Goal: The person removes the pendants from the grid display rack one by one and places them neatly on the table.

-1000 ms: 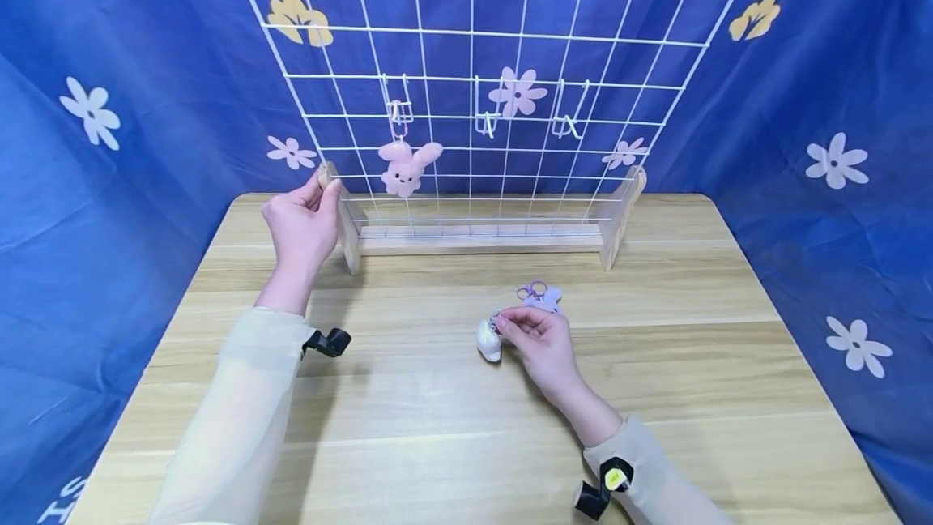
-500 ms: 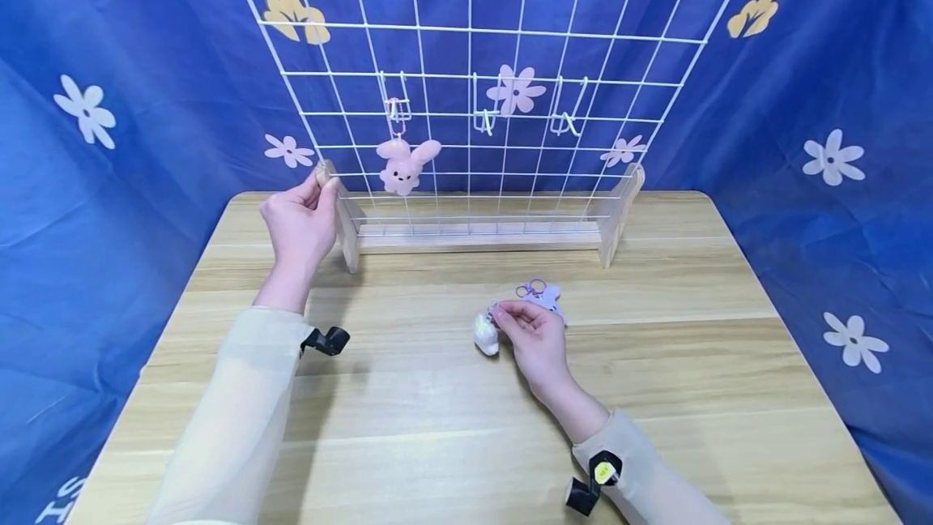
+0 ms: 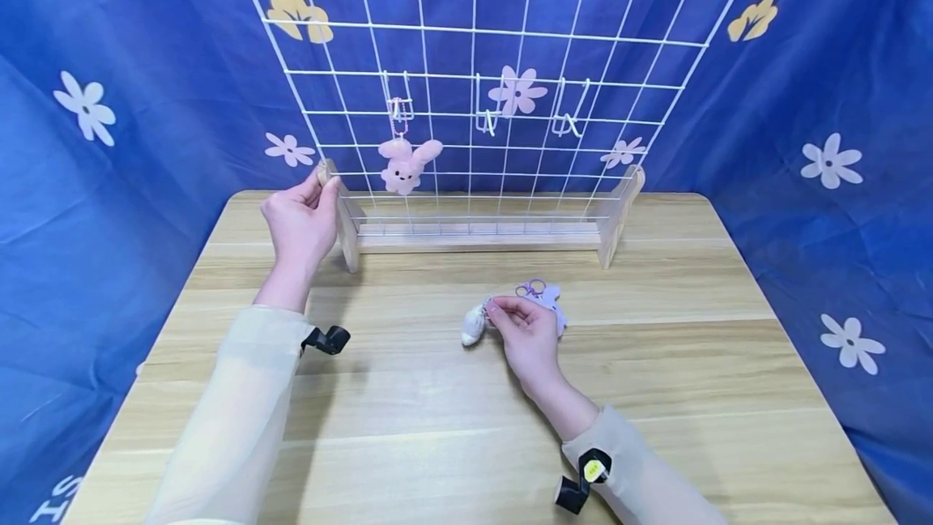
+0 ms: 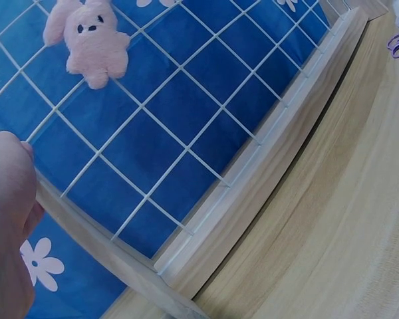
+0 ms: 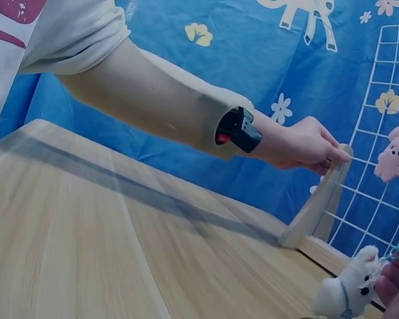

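My left hand (image 3: 300, 221) pinches the top of the left wooden upright (image 3: 347, 237) of a white wire grid rack (image 3: 503, 248). My right hand (image 3: 530, 339) pinches the chain end of a small white plush keychain (image 3: 474, 326), low over the table. In the right wrist view that plush (image 5: 346, 286) shows dark eyes and a blue cord round its neck. Just behind my right hand lies a purple plush keychain (image 3: 551, 298) with purple rings, partly hidden by the hand. A pink bunny plush keychain (image 3: 403, 168) hangs from the left hook on the grid.
Two more white hooks, a middle one (image 3: 487, 118) and a right one (image 3: 567, 121), sit on the grid with nothing hanging from them. The rack stands at the back of a wooden table (image 3: 408, 444). Blue flowered cloth (image 3: 824, 241) surrounds the table.
My right hand has shifted a little to the left and away from me, carrying the white plush keychain, which now leans more to the left. My left hand stays on the upright.
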Available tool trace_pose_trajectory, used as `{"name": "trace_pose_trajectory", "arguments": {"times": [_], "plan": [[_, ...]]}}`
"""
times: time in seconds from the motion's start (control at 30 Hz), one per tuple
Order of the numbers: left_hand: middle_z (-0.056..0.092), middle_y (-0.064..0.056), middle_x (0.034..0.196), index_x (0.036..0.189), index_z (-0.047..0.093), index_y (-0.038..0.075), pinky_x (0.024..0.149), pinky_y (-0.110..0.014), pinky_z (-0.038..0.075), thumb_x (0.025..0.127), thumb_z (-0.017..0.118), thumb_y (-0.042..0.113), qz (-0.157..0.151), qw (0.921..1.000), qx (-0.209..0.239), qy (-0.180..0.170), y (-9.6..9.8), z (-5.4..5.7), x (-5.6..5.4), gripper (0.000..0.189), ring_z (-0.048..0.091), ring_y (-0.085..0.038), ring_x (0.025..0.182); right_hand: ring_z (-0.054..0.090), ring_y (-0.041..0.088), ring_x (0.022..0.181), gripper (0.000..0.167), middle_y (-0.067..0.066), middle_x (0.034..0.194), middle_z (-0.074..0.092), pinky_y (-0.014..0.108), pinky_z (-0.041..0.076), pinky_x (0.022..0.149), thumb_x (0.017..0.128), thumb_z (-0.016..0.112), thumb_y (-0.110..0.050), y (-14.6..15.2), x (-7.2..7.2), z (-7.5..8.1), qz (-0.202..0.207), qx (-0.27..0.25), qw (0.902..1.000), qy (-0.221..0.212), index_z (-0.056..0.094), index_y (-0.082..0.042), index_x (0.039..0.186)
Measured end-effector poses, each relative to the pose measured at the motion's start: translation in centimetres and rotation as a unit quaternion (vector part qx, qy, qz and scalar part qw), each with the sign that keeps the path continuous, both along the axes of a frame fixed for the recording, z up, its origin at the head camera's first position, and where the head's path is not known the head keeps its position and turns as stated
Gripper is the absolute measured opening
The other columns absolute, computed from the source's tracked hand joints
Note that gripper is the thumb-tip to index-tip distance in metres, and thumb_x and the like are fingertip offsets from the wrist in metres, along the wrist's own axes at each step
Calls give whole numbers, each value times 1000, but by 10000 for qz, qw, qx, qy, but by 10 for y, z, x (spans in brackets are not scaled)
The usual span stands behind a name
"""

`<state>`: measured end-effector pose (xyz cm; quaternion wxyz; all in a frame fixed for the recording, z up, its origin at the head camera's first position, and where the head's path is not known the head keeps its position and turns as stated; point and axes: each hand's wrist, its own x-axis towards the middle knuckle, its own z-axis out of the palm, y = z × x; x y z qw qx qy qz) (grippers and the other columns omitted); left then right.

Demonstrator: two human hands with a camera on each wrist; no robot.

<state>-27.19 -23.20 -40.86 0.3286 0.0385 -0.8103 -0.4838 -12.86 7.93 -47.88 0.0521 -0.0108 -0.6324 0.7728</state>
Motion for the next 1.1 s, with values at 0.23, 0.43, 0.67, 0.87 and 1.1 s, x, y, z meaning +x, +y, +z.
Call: {"name": "trace_pose_trajectory", "arguments": {"times": [0.23, 0.43, 0.67, 0.87, 1.1], "plan": [[72, -16, 115, 128, 72, 6, 84, -16, 61, 99, 78, 20, -34, 9999, 104, 9, 0, 0, -1, 32, 74, -19, 106, 72, 14, 84, 14, 24, 99, 75, 30, 67, 80, 95, 72, 8, -6, -1, 1, 51, 160, 9998, 55, 71, 16, 106], [72, -16, 115, 127, 72, 5, 83, -15, 60, 99, 78, 20, -41, 10000, 48, 40, -1, -1, -1, 32, 74, -20, 105, 73, 17, 83, 13, 24, 100, 75, 35, 67, 83, 96, 71, 9, -11, -5, 2, 39, 64, 9999, -136, 70, 16, 107], [72, -15, 114, 127, 72, 6, 83, -15, 61, 99, 78, 20, -38, 10000, -11, 49, -1, 0, 0, 32, 74, -20, 105, 74, 19, 82, 13, 26, 100, 75, 32, 67, 83, 96, 71, 8, -15, -11, -1, 103, 155, 9997, -155, 70, 17, 106], [72, -16, 116, 127, 71, 6, 84, -16, 60, 99, 78, 19, -94, 9999, 82, 7, 1, 2, 0, 32, 74, -20, 106, 74, 22, 82, 11, 25, 98, 76, 28, 67, 79, 95, 74, 6, -13, -20, -6, 193, 604, 9979, -94, 73, 13, 104], [72, -16, 117, 128, 71, 6, 86, -16, 60, 100, 77, 20, -92, 9999, 106, -53, 0, 1, 1, 33, 73, -18, 107, 74, 25, 83, 10, 17, 95, 77, 23, 64, 76, 95, 76, 0, -7, -36, -5, 660, 1593, 9850, 68, 77, 7, 102]]}}
